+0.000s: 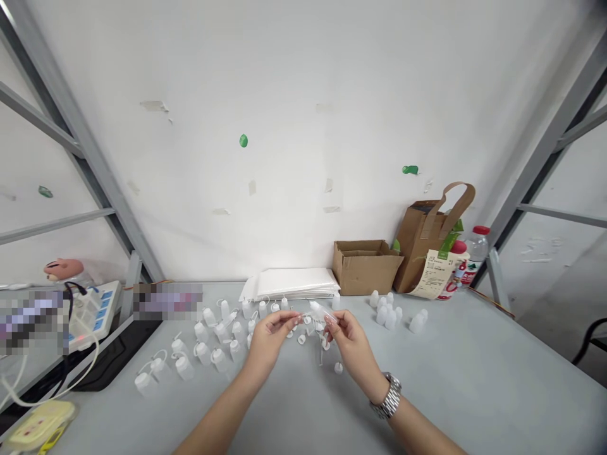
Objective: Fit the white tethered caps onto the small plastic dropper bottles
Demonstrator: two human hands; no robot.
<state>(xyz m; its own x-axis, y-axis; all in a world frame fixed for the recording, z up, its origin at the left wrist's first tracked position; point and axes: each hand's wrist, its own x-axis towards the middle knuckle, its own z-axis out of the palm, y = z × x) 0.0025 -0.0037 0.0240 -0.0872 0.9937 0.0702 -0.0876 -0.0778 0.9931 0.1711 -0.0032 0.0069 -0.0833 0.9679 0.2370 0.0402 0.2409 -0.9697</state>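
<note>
My right hand, with a metal watch on its wrist, grips a small translucent bottle that tilts toward the left. My left hand is closed in a pinch just left of the bottle; what lies between its fingertips is too small to make out. Loose white caps lie on the grey table under and between the hands. A single cap rests nearer the front. Several capped bottles stand to the left of my left hand.
Uncapped-looking bottles stand at the right. Behind are white sheets, an open cardboard box, a paper bag and a red-capped bottle. A power strip with cables and a black tray lie left.
</note>
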